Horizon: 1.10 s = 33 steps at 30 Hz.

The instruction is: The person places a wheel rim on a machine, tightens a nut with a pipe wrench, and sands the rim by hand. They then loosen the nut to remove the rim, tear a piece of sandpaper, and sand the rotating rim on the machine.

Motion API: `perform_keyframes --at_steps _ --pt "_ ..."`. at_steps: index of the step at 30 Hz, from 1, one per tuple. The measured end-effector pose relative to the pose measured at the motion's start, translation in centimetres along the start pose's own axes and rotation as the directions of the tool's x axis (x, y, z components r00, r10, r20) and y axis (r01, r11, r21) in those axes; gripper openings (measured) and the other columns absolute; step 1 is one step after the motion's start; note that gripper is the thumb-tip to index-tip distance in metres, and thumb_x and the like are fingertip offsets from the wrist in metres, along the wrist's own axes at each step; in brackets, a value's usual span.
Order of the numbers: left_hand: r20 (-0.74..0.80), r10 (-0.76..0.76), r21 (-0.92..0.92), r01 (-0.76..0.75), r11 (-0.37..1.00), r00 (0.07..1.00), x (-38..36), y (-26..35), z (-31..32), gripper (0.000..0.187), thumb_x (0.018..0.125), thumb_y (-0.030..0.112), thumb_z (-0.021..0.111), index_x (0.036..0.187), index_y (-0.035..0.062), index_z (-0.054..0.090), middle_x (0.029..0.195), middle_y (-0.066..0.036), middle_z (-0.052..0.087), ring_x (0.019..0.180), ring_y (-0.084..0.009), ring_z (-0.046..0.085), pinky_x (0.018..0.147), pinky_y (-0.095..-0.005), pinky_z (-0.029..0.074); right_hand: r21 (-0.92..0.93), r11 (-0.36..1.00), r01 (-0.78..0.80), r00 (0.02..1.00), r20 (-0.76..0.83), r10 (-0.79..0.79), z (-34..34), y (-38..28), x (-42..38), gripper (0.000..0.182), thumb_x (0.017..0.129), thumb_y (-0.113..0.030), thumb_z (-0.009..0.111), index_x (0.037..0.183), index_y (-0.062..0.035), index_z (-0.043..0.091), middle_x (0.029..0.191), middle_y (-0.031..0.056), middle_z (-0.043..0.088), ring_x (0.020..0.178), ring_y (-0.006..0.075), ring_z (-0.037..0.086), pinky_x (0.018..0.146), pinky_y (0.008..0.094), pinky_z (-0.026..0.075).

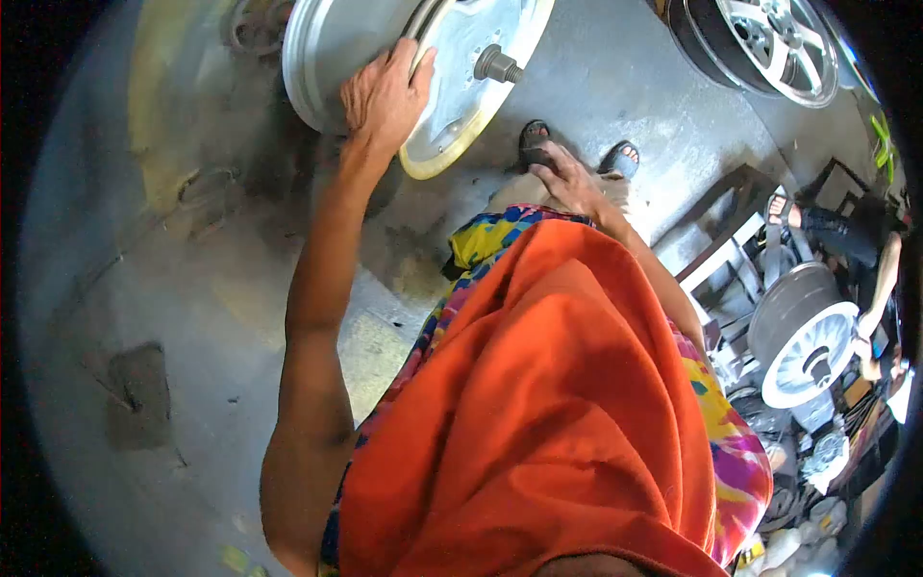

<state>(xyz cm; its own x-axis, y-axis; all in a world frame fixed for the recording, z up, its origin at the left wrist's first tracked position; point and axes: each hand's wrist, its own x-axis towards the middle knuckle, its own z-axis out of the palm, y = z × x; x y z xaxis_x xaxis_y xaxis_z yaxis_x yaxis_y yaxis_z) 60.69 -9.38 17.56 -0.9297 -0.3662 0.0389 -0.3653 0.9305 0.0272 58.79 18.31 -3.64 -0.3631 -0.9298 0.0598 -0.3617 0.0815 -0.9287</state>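
A silver wheel rim (332, 72) stands at the top of the head view. Its pale face carries a dark, stepped shaft end at the centre, and the outer lip looks yellowish. My left hand (385, 91) grips the rim's near edge, with fingers curled over the lip and the thumb along it. What lies under those fingertips is hidden. Lower and to the right, my right hand (574, 183) rests by my leg below the colourful shirt, its fingers stretched out and holding nothing. An orange cloth (548, 385) covers the front of my body.
A spoked alloy wheel (784, 43) sits at the upper right. On the right, another person's hand (862, 344) touches a white-faced wheel (812, 356). A metal frame (726, 252) and piled bags (788, 548) stand nearby. My sandalled feet (620, 159) are on the grey floor.
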Motion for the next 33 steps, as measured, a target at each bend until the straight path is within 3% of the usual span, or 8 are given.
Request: perform_keyframes --at_steps 1,2,5,9,18,27,30,33 --pt "-0.069 0.004 -0.005 -0.004 1.000 0.998 0.6 0.2 0.5 0.035 0.094 0.040 0.056 0.088 0.0060 0.055 0.075 -0.021 0.065 0.069 -0.0471 0.060 0.060 -0.0557 0.044 0.185 0.976 -0.111 0.994 0.015 0.110 2.0 -0.3 1.8 0.029 0.094 -0.021 0.047 0.115 -0.0051 0.060 0.118 0.0188 0.049 0.114 0.0389 0.050 0.095 0.0435 0.045" --pt "-0.012 -0.043 -0.013 0.043 0.999 0.999 1.4 0.6 0.1 0.031 0.096 0.035 0.053 0.099 0.0057 0.060 0.084 -0.022 0.066 0.081 -0.0459 0.062 0.070 -0.0524 0.048 0.201 0.971 -0.128 0.992 0.015 0.128 3.6 -1.0 3.6 0.029 0.094 -0.021 0.047 0.115 -0.0051 0.060 0.118 0.0188 0.049 0.114 0.0389 0.050 0.095 0.0435 0.045" --pt "-0.069 0.039 -0.088 -0.045 0.995 0.997 3.5 1.1 0.1 0.026 0.095 0.029 0.056 0.094 0.0029 0.057 0.086 -0.020 0.062 0.077 -0.0409 0.060 0.067 -0.0496 0.046 0.252 0.887 -0.386 0.922 0.107 0.371 9.2 -1.1 8.4 0.037 0.096 -0.033 0.049 0.120 -0.0081 0.061 0.119 0.0172 0.052 0.111 0.0383 0.053 0.097 0.0423 0.045" --pt "-0.170 0.115 -0.134 -0.138 0.981 0.979 5.6 1.5 0.8 0.023 0.093 0.025 0.057 0.090 0.0034 0.052 0.083 -0.021 0.060 0.077 -0.0440 0.058 0.066 -0.0528 0.043 0.137 0.931 -0.339 0.937 0.136 0.321 12.8 -2.3 11.2 0.044 0.095 -0.038 0.055 0.126 -0.0072 0.059 0.116 0.0197 0.055 0.105 0.0318 0.060 0.094 0.0382 0.045" --pt "-0.251 0.102 -0.262 -0.169 0.950 0.962 7.0 1.9 1.6 0.021 0.091 0.022 0.060 0.087 0.0031 0.052 0.078 -0.021 0.058 0.075 -0.0447 0.056 0.064 -0.0520 0.041 0.424 0.701 -0.573 0.813 0.403 0.421 15.8 1.1 12.3 0.055 0.097 -0.050 0.050 0.129 -0.0066 0.059 0.122 0.0172 0.057 0.111 0.0295 0.056 0.102 0.0365 0.039" --pt "-0.251 0.087 -0.298 -0.163 0.941 0.964 7.2 2.2 1.2 0.020 0.090 0.020 0.061 0.086 0.0020 0.052 0.078 -0.023 0.058 0.077 -0.0454 0.056 0.065 -0.0517 0.040 0.342 0.899 -0.273 0.952 0.229 0.202 14.2 -0.2 13.7 0.037 0.098 -0.035 0.055 0.112 -0.0023 0.063 0.091 0.0139 0.064 0.086 0.0187 0.056 0.082 0.0344 0.045" --pt "-0.269 0.098 -0.307 -0.182 0.934 0.958 7.1 2.2 1.2 0.020 0.090 0.019 0.061 0.086 0.0014 0.052 0.078 -0.023 0.058 0.076 -0.0451 0.056 0.064 -0.0512 0.040 0.492 0.793 -0.358 0.914 0.358 0.190 13.9 0.2 14.5 0.042 0.097 -0.039 0.054 0.122 -0.0061 0.063 0.109 0.0169 0.068 0.101 0.0288 0.062 0.093 0.0381 0.046" --pt "-0.273 0.092 -0.350 -0.188 0.918 0.957 7.0 1.9 1.6 0.021 0.089 0.018 0.061 0.086 0.0007 0.051 0.077 -0.023 0.057 0.075 -0.0449 0.056 0.064 -0.0507 0.040 0.436 0.726 -0.533 0.807 0.519 0.281 12.9 0.1 14.9 0.042 0.098 -0.038 0.053 0.126 -0.0069 0.061 0.113 0.0167 0.067 0.105 0.0264 0.060 0.095 0.0370 0.044"
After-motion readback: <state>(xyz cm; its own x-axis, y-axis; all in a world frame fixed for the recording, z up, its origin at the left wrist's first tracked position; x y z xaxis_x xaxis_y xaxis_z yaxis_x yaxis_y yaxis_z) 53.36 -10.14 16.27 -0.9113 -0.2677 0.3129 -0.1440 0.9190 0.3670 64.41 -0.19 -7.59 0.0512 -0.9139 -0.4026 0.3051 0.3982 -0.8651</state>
